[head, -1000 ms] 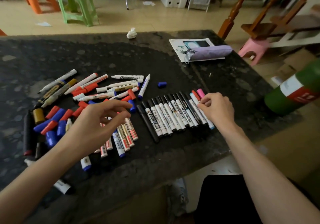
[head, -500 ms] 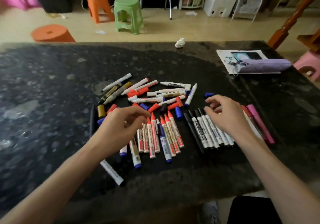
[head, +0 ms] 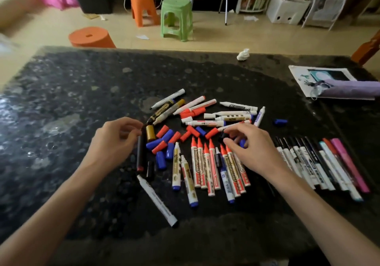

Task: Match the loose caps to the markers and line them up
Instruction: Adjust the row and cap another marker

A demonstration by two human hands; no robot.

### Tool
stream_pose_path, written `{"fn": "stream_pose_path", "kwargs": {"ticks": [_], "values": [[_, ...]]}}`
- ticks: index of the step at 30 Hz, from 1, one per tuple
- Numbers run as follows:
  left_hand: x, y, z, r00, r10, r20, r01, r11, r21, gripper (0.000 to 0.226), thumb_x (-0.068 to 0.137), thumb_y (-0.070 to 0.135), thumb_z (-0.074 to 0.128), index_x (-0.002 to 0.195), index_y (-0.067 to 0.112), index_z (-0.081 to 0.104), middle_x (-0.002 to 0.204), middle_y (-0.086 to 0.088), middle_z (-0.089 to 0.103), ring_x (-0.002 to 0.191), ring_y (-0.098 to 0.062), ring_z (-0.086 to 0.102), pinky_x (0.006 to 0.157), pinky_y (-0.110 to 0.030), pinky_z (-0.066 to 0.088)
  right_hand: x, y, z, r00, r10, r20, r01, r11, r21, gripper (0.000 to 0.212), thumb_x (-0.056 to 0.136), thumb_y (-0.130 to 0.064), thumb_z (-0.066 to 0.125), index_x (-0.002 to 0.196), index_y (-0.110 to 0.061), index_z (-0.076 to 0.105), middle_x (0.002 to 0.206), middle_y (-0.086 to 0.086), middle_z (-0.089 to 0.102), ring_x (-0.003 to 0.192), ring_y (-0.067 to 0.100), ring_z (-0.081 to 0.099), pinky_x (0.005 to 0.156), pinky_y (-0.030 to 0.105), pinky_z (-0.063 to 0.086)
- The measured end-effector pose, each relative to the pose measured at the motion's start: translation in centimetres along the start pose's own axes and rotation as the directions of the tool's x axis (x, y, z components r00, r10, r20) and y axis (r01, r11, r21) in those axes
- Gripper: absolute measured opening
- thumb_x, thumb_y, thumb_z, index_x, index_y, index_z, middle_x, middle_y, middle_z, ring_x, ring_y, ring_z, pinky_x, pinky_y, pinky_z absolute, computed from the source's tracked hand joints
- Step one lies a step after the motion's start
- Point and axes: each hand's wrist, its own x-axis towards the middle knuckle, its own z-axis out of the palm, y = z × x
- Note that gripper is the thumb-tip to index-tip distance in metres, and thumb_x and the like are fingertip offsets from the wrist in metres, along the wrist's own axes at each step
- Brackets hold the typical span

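Uncapped red-tipped markers [head: 205, 163] lie side by side in the middle of the dark table [head: 82, 101]. Loose red and blue caps [head: 164, 140] and a gold cap [head: 150, 133] are scattered behind them, with more white markers [head: 232, 115] further back. My left hand [head: 115, 140] pinches the upper end of a black marker [head: 140, 154] left of the caps. My right hand [head: 255, 148] reaches over the red markers, thumb and forefinger closed around a small black cap [head: 223, 136]. A row of capped black markers [head: 304, 163] and a pink marker [head: 347, 163] lies to the right.
One blue cap [head: 280, 121] lies alone behind the row. A white marker [head: 156, 200] lies slanted near the front edge. A purple pouch [head: 349, 89] on paper sits far right, a crumpled tissue [head: 243, 54] at the back edge. Stools [head: 176, 17] stand on the floor beyond.
My right hand left the lined-up black markers and moved left to the loose caps. My left hand moved left to the black marker. The view swung left.
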Motion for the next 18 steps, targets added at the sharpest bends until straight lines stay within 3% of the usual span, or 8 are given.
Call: {"fn": "stream_pose_path", "kwargs": {"ticks": [2,8,13,18], "values": [[0.3,0.3,0.0,1.0,0.011,-0.012,-0.011,1.0,-0.002,0.025,0.093,0.012,0.067,0.098,0.036,0.074,0.088,0.018,0.075,0.086,-0.006,0.072,0.091,-0.043,0.06,0.7,-1.4,0.9,0.997,-0.069,0.032,0.068,0.997,0.039,0.022,0.095,-0.031,0.073,0.116,-0.032,0.071,0.105,-0.019,0.061,0.096,-0.002,0.06,0.083,0.019,0.046],[1.7,1.0,-0.3,1.0,-0.008,-0.024,0.007,1.0,-0.029,0.02,0.095,0.018,0.066,0.099,0.037,0.073,0.091,0.016,0.074,0.089,-0.009,0.071,0.091,-0.042,0.059,6.5,-6.5,5.8,0.966,-0.25,0.064,0.245,0.967,0.077,0.029,0.094,-0.031,0.072,0.122,-0.025,0.07,0.122,-0.007,0.065,0.121,0.012,0.056,0.105,0.033,0.045],[2.3,0.3,-1.6,0.998,-0.006,-0.055,0.004,0.999,-0.045,0.022,0.096,0.014,0.065,0.104,0.033,0.074,0.09,0.019,0.073,0.091,-0.01,0.071,0.094,-0.04,0.058,11.0,-8.9,8.4,0.942,-0.323,0.097,0.333,0.933,-0.133,0.026,0.093,-0.022,0.072,0.119,-0.024,0.072,0.123,0.0,0.066,0.122,0.022,0.052,0.104,0.039,0.043],[2.5,-0.4,-2.5,0.998,-0.004,-0.063,-0.001,0.997,-0.078,0.021,0.098,0.016,0.065,0.109,0.031,0.074,0.092,0.019,0.072,0.092,-0.005,0.07,0.09,-0.033,0.058,12.9,-10.3,8.9,0.902,-0.38,0.203,0.43,0.823,-0.37,0.025,0.092,-0.022,0.074,0.115,-0.029,0.072,0.127,-0.003,0.066,0.127,0.023,0.048,0.104,0.039,0.036]]}}
